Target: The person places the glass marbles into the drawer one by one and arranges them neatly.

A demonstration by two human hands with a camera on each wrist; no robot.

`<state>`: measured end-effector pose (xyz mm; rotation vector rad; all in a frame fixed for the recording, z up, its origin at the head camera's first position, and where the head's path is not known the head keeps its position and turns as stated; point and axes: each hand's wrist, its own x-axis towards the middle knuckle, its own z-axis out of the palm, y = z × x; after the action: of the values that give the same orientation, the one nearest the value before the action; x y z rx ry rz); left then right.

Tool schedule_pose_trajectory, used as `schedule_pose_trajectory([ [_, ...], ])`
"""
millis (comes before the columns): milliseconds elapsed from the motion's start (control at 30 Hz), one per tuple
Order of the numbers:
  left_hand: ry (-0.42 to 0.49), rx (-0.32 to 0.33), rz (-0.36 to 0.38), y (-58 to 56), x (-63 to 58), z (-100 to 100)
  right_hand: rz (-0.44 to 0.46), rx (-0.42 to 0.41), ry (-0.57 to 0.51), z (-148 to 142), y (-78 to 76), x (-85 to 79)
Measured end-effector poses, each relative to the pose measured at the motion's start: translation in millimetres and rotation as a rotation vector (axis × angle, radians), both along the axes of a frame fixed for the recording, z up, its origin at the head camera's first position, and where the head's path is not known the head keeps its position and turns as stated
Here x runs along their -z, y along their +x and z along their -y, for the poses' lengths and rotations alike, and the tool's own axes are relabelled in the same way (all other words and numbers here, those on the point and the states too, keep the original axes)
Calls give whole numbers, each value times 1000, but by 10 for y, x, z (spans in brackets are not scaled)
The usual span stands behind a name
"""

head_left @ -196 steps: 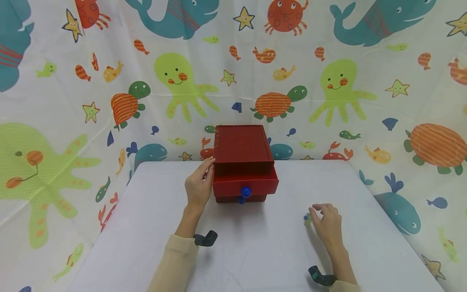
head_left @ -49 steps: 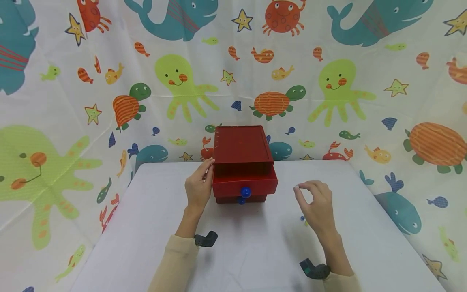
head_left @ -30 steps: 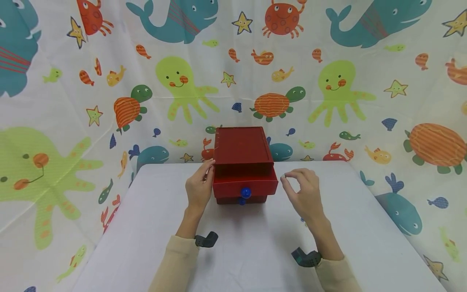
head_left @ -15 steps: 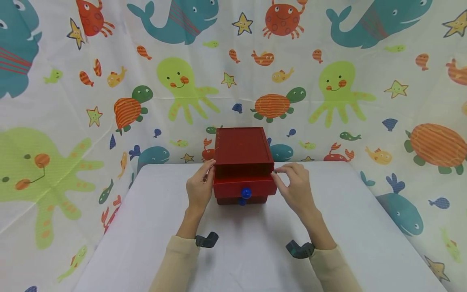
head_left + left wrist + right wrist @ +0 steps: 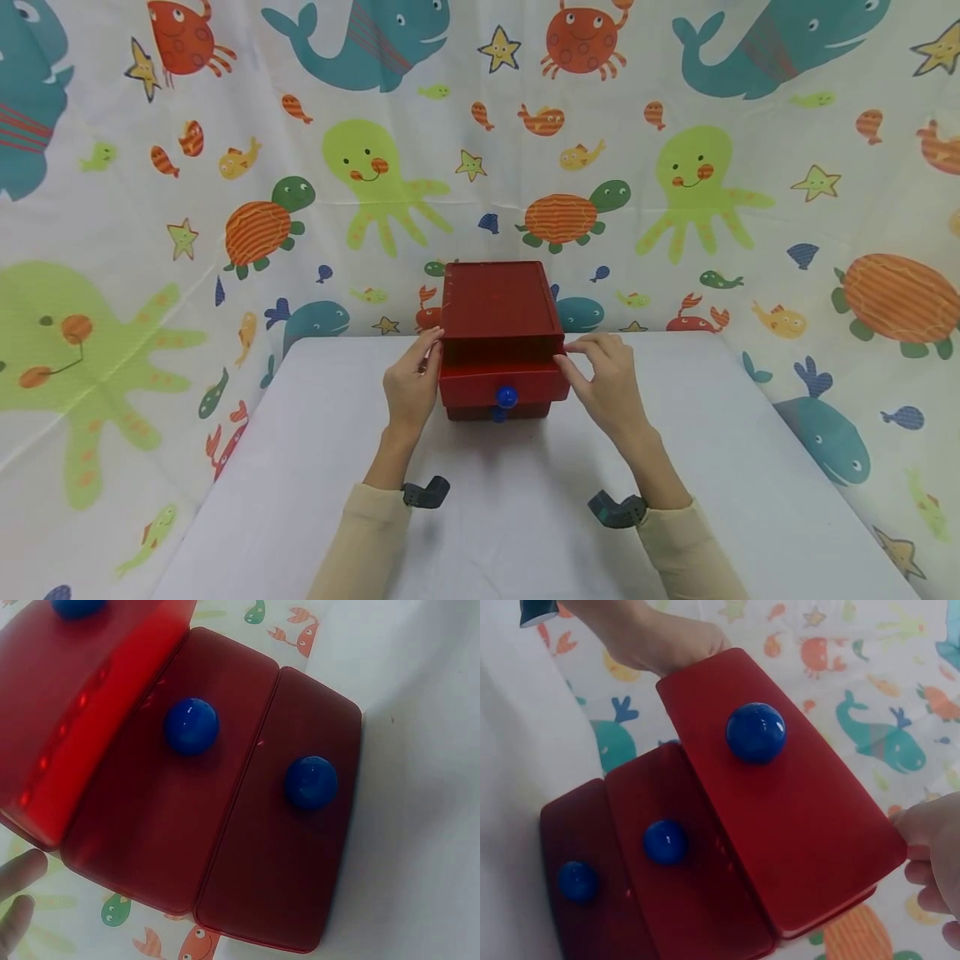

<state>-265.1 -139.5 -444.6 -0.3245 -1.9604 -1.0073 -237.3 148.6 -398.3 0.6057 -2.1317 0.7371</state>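
Right wrist view: three red drawers (image 5: 697, 885), three blue knobs (image 5: 665, 841). My left hand (image 5: 408, 390) has its fingers apart; I can't tell if my right hand (image 5: 609, 388) pinches.

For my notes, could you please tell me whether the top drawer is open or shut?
Open: the top drawer juts out past the middle drawer beneath.

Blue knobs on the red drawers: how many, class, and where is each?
3: top knob, on the pulled-out top drawer; middle knob, on the middle drawer; bottom knob, on the bottom drawer. The right wrist view shows all; the head view only two.
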Motion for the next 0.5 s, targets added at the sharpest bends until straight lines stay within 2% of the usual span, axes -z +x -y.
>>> schedule_pose_trajectory([
  [500,0,-6,-24,-22,7,-7,-1,1,9,-8,29,-34],
])
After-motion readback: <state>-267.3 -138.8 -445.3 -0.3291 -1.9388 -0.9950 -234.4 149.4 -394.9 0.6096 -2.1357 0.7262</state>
